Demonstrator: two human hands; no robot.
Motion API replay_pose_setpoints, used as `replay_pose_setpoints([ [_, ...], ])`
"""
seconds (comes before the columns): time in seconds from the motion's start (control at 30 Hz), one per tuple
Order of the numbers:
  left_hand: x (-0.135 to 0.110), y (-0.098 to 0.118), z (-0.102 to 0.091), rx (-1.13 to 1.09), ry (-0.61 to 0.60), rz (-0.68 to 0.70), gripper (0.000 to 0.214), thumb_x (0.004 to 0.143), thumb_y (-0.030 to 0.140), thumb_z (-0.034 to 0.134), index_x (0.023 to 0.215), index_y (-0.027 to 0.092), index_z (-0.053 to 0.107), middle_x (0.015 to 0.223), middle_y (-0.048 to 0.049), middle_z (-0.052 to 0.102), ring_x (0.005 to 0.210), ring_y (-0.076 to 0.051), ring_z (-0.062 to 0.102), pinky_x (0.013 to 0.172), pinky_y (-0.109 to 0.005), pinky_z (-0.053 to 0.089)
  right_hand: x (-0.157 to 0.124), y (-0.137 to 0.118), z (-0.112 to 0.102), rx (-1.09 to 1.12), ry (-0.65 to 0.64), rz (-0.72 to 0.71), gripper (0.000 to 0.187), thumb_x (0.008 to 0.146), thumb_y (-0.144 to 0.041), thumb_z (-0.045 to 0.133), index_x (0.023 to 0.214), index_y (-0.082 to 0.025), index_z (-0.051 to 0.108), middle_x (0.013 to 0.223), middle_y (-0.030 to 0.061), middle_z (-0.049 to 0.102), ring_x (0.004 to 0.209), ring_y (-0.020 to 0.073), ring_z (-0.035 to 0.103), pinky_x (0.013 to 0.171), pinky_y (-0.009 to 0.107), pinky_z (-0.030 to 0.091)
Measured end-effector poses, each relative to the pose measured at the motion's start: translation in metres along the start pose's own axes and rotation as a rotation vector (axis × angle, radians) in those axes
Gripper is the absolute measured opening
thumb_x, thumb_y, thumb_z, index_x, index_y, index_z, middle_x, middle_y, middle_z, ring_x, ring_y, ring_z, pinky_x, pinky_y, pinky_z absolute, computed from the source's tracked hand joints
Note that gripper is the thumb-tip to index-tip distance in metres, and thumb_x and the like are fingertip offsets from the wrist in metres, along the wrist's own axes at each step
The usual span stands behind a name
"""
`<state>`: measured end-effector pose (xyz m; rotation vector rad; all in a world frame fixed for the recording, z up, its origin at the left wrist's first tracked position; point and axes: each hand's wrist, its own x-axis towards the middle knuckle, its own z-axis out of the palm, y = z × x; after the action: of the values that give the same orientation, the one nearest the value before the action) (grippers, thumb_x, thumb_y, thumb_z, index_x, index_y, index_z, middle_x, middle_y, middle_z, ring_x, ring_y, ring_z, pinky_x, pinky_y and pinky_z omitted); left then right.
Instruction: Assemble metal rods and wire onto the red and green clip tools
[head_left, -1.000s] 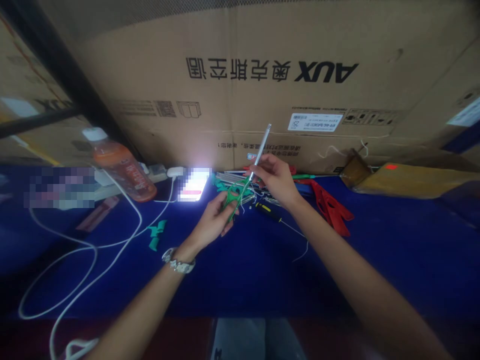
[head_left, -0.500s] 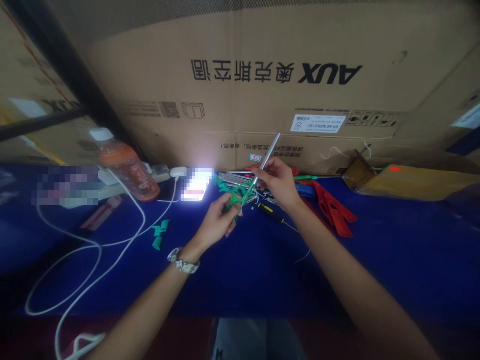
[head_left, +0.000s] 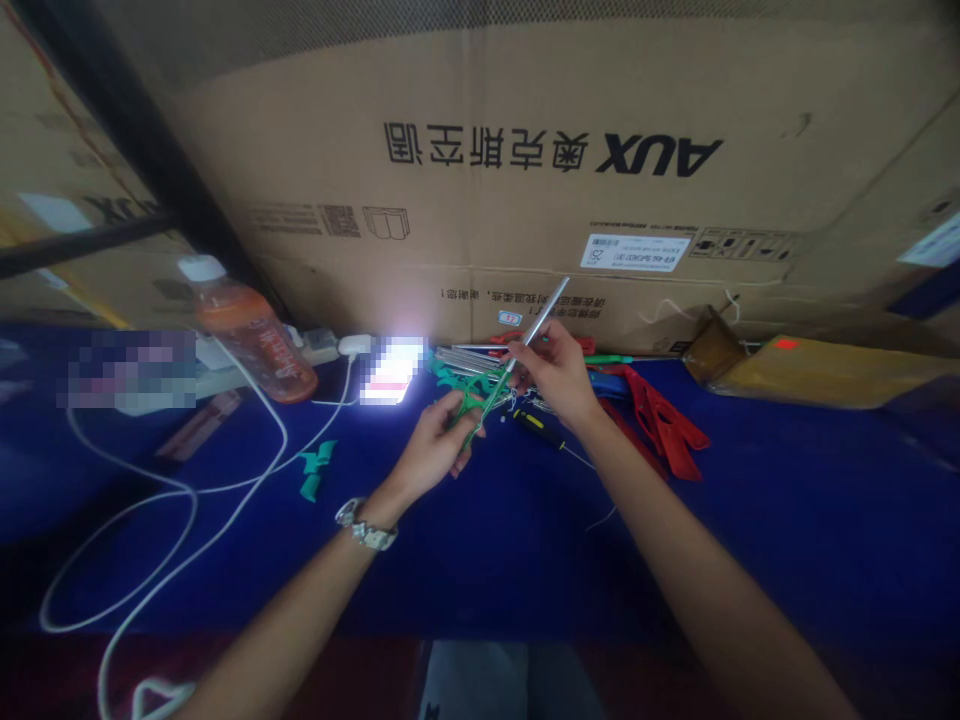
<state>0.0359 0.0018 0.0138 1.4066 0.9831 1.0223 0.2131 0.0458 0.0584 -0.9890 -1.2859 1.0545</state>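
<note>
Pinching a silver rod in right fingers, a green piece in left fingers, with a screwdriver just below the right.

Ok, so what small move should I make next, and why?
Perhaps ease the rod down toward the green piece: your right hand holds the rod slanted, its lower end aimed at the piece in your left hand; whether they touch is unclear.

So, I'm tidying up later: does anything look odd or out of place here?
The cardboard behind the blue tabletop looks odd: its AUX lettering reads upside down. No spill stands out.
</note>
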Motion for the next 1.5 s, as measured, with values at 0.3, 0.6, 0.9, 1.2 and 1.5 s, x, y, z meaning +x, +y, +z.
replay_pose_setpoints([
  [0.3,0.001,-0.001,0.001,0.007,-0.004,0.040,0.035,0.089,0.052,0.063,0.091,0.018,0.055,0.074,0.0031,0.061,0.033,-0.003,0.048,0.028,-0.015,0.038,0.000,-0.005,-0.001,0.042,-0.019,0.027,0.047,0.068,-0.047,0.081,0.086,-0.025,0.044,0.071,-0.0039,0.067,0.045,0.0112,0.058,0.041,0.026,0.050],
  [0.6,0.000,-0.001,0.000,-0.013,-0.004,0.051,0.038,0.086,0.051,0.068,0.097,0.016,0.057,0.076,0.0000,0.067,0.037,-0.008,0.058,0.031,-0.018,0.048,-0.009,-0.006,0.000,-0.060,0.019,-0.092,0.043,0.073,-0.048,0.079,0.087,-0.025,0.045,0.074,-0.0027,0.063,0.048,0.0107,0.059,0.045,0.028,0.052],
  [0.9,0.002,-0.004,0.001,0.018,0.059,0.062,0.036,0.085,0.049,0.069,0.087,0.016,0.056,0.071,0.0016,0.066,0.036,-0.007,0.055,0.031,-0.018,0.047,-0.011,0.003,0.002,-0.048,0.070,-0.187,0.045,0.075,-0.047,0.079,0.092,-0.025,0.043,0.073,-0.0057,0.062,0.045,0.0089,0.058,0.042,0.025,0.050],
  [1.2,0.002,0.000,-0.001,0.047,0.017,0.028,0.036,0.088,0.050,0.066,0.086,0.015,0.059,0.070,0.0003,0.067,0.043,-0.006,0.057,0.040,-0.016,0.046,-0.013,0.002,0.001,-0.051,0.032,-0.210,0.038,0.080,-0.044,0.075,0.094,-0.026,0.044,0.076,-0.0044,0.061,0.045,0.0083,0.056,0.043,0.027,0.048],
  [1.5,0.003,0.002,-0.005,-0.187,-0.122,-0.063,0.030,0.081,0.037,0.077,0.090,0.014,0.060,0.081,-0.0052,0.076,0.067,-0.015,0.073,0.063,-0.025,0.058,-0.014,-0.002,0.003,-0.045,-0.026,-0.169,0.039,0.078,-0.044,0.076,0.093,-0.025,0.046,0.074,-0.0040,0.060,0.047,0.0085,0.055,0.045,0.028,0.049],
])
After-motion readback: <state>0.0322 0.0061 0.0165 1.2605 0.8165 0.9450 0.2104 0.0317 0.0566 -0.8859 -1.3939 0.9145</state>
